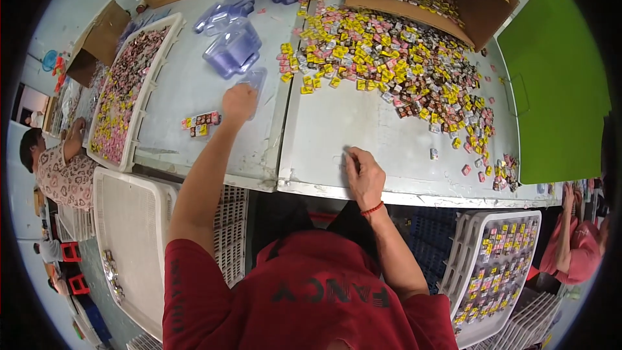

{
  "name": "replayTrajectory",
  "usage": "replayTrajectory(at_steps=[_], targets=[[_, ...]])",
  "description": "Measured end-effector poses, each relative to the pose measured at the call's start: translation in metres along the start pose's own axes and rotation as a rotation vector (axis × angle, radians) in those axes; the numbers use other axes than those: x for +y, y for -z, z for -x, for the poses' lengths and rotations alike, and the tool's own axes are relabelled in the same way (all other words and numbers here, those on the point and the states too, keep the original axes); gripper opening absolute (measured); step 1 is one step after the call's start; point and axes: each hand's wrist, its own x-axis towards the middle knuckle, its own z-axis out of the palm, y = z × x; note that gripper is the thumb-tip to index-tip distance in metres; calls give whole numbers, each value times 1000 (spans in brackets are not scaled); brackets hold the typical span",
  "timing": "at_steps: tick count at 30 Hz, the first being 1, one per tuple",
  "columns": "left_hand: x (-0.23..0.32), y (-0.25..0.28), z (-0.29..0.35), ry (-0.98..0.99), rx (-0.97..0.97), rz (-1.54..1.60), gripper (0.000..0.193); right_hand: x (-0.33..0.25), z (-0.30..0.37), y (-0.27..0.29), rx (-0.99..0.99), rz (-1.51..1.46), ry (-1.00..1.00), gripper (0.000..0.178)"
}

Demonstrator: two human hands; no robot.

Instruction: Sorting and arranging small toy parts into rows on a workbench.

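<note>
Curled left hand [240,100] part-hides a clear plastic tray [258,83], grip unclear; half-open right hand [365,175] seems empty over pale-grey bench [330,123]; green panel [551,91], two o'clock.

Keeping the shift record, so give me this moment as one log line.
left hand: at clear tray; right hand: near front edge of table; wrapped-piece cluster: left of left hand; wrapped-piece heap: beyond right hand

The person wears a dark red short-sleeved shirt [304,279], black lettering [332,295] across its chest and more down the left sleeve [188,279], with dark trousers [277,217]. Left hand [240,102] and right hand [366,175] are bare; a red beaded bracelet [372,210] circles the right wrist [378,220].
</note>
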Motion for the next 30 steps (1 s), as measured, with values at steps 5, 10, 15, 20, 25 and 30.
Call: replayTrajectory(at_steps=[5,10,15,20,25,30], targets=[[1,26,-3,293,-262,423,28,1,-1,3,-23,-31,22,15],[-15,26,-5,457,-308,868,29,3,1,4,20,-39,40,16],[37,51,12,95,86,369,29,6,1,6,16,-18,53,16],[127,42,90,-755,-7,364,10,22,-5,11,-68,-174,-195,17],[149,12,138,-784,-75,464,17,35,0,27,-24,-297,-336,24],[157,14,140,-829,-90,558,27,22,0,55,-42,-229,-476,25]])
